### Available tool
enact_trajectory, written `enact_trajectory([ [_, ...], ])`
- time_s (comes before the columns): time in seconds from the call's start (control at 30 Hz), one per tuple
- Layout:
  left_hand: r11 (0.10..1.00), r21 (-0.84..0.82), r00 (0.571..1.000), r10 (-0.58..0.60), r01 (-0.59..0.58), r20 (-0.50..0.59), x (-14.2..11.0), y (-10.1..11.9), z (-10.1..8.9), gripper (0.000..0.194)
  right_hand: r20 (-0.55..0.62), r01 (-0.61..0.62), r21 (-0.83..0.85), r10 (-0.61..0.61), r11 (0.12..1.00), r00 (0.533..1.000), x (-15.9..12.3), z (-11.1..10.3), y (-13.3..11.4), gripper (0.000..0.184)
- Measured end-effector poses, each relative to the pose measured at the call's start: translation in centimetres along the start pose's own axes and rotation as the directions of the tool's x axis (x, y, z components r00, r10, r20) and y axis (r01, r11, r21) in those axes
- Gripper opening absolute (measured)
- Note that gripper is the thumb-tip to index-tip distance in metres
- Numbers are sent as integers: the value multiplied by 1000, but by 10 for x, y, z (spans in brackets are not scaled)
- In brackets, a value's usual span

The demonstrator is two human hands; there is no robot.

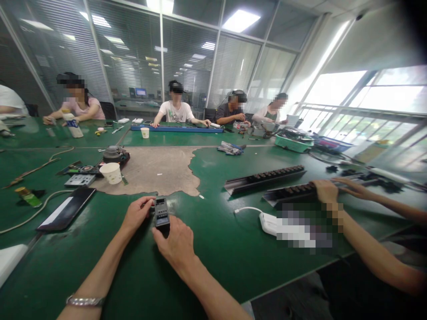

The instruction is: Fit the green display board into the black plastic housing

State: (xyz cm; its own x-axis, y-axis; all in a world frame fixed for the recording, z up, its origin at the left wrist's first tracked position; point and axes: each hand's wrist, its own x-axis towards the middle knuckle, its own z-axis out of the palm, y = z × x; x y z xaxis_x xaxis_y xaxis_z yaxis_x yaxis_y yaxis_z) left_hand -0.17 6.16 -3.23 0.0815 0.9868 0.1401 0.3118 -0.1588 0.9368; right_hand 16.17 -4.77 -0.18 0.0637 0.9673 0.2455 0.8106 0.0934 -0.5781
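Note:
A small dark grey socket module [162, 213] rests upright on the green table [220, 249] just in front of me. My left hand [136, 214] pinches its upper left side with thumb and fingers. My right hand [176, 243] grips its lower end from the near side, fingers curled round it. A metal watch band [85, 301] is on my left wrist.
A paper cup [111, 173], a black tablet [66, 208], a white panel [79, 180] and a cable [30, 217] lie left. A co-worker's hands [325, 190] on my right hold long black power strips [265, 178]. A white adapter [270, 222] lies nearby. Several people sit at the far side.

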Motion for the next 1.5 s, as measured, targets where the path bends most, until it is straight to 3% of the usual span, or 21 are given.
enact_trajectory([
  [0.23, 999, -42, 999, 21, -20, 31, 1, -1, -1, 49, -94, 113, 55, -107, 992, 990, 8, -27, -5, 31],
  [0.43, 1000, -1, 1000, 9, -9, 3, -1, -2, 0, 48, -126, 66, 7, -65, 998, 990, 20, -50, 25, 27],
  [0.67, 998, 55, 1000, 6, -6, 0, -1, 0, 0, 46, -37, -43, -93, 40, 995, 999, 17, -47, 61, 26],
  [0.83, 998, 66, 1000, 1, -2, 9, 0, -1, 0, 47, 1, -80, -143, 81, 986, 997, 15, -43, 68, 33],
  [1.03, 999, 49, 1000, 1, -2, 13, 0, -3, 1, 46, -28, -108, -146, 105, 983, 994, 13, -41, 72, 55],
  [1.13, 999, 42, 1000, 0, 0, 7, 1, -5, 2, 46, -42, -76, -117, 71, 990, 997, 12, -39, 75, 44],
  [1.3, 999, 30, 1000, -18, 18, 10, 1, -5, 2, 47, -103, -37, -34, 33, 999, 994, 13, -44, 67, 28],
  [1.5, 1000, 21, 1000, -6, 6, 17, 0, -3, 1, 46, -133, 87, 102, -73, 991, 988, 16, -55, 25, 21],
])
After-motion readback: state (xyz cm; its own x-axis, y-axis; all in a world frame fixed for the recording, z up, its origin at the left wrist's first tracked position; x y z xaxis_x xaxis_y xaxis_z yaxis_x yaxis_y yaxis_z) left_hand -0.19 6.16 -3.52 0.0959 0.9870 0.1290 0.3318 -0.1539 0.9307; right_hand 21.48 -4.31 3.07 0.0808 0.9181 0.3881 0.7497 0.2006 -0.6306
